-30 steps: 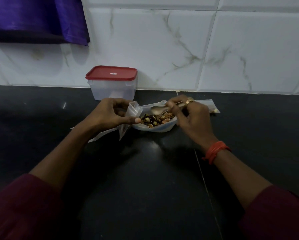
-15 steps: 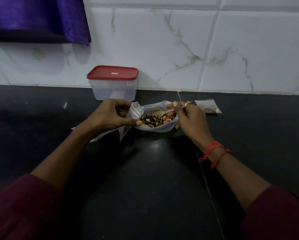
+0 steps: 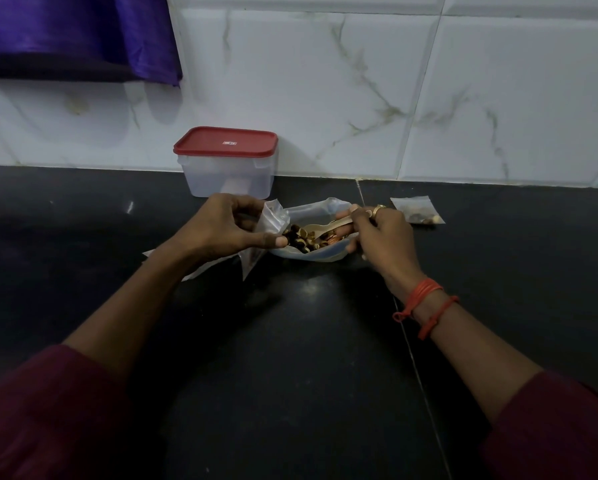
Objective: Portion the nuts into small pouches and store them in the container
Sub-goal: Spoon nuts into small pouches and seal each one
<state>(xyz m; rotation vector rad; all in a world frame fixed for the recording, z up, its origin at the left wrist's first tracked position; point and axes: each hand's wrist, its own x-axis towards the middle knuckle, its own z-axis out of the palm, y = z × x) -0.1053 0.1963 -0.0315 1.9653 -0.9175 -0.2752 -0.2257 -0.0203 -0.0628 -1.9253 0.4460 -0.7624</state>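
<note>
Left hand (image 3: 221,230) pinches a limp small pouch (image 3: 273,218) at its mouth; right hand (image 3: 382,233) grips a spoon (image 3: 327,227) among the nuts (image 3: 301,239), container (image 3: 228,174) at eleven o'clock from them. The slippery film probably handles best by the rim.

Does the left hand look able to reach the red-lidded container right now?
Probably yes: the container stands just behind the left hand with nothing between, though that hand grips a small pouch.

Single head-worn view, forward and down, close over the black counter (image 3: 290,375), tiled wall (image 3: 325,81) beyond
</note>
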